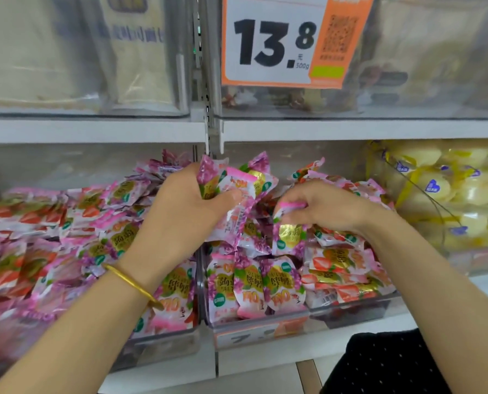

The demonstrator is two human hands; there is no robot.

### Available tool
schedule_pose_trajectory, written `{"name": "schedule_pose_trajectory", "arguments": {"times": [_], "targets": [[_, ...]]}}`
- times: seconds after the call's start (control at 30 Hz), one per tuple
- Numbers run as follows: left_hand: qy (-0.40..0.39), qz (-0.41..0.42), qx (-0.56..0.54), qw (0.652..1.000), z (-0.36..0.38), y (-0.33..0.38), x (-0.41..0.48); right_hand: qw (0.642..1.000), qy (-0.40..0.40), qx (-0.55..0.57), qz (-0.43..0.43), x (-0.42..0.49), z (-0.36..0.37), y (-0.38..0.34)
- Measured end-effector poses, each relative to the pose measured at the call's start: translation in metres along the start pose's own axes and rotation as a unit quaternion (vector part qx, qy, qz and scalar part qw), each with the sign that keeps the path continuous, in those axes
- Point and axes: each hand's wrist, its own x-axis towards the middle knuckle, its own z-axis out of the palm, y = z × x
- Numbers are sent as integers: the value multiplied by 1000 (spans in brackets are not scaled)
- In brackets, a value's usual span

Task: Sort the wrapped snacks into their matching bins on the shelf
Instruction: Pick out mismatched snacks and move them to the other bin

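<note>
Two clear bins stand side by side on the lower shelf, heaped with pink wrapped snacks in grape and strawberry prints. My left hand (191, 203) grips a bunch of purple grape packets (231, 180) above the divide between the left bin (166, 339) and the middle bin (350, 314). My right hand (325, 207) pinches the pink top edge of one grape packet (288, 234) over the middle bin. Red strawberry packets (342, 263) lie stacked in that bin's right half, and grape packets (254, 282) stand along its front.
A third clear bin (447, 194) of yellow and white wrapped sweets sits to the right. An upper shelf carries more clear bins and an orange price tag (282, 44) reading 13.8. The shelf upright (211, 123) runs down the middle. Dark dotted clothing (384, 365) shows at lower right.
</note>
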Motion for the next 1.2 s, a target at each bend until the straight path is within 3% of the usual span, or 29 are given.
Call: {"name": "schedule_pose_trajectory", "arguments": {"times": [0.23,0.3,0.37,0.4,0.43,0.47,0.5,0.53,0.7,0.87,1.03,1.13,1.2], "targets": [[0,4,16,1000,2,2,1,974,30,-224,-25,25,35,5],[-1,3,25,1000,2,2,1,971,108,-210,-29,21,31,2],[-3,2,32,999,2,3,2,979,197,-52,-6,14,20,-4],[-4,1,35,999,2,4,3,973,202,106,17,8,14,-10],[-6,2,36,999,3,5,5,940,167,294,40,2,9,-17],[-11,4,33,999,5,6,6,884,104,454,50,-4,6,-21],[-18,3,27,999,7,7,7,837,56,542,49,-8,5,-23],[-27,4,21,999,9,8,8,817,29,575,42,-12,6,-25],[-44,-15,-37,998,17,8,6,837,77,541,31,-11,15,-23],[-33,-48,-69,996,18,11,8,799,106,588,65,-21,-4,-11],[-10,-125,-157,980,57,10,-5,831,5,553,63,-46,-8,-14],[-2,-199,-288,937,83,9,-14,890,-4,449,78,-51,4,-12],[-11,-267,-375,888,88,8,-18,897,37,424,116,-49,8,-6]]}}
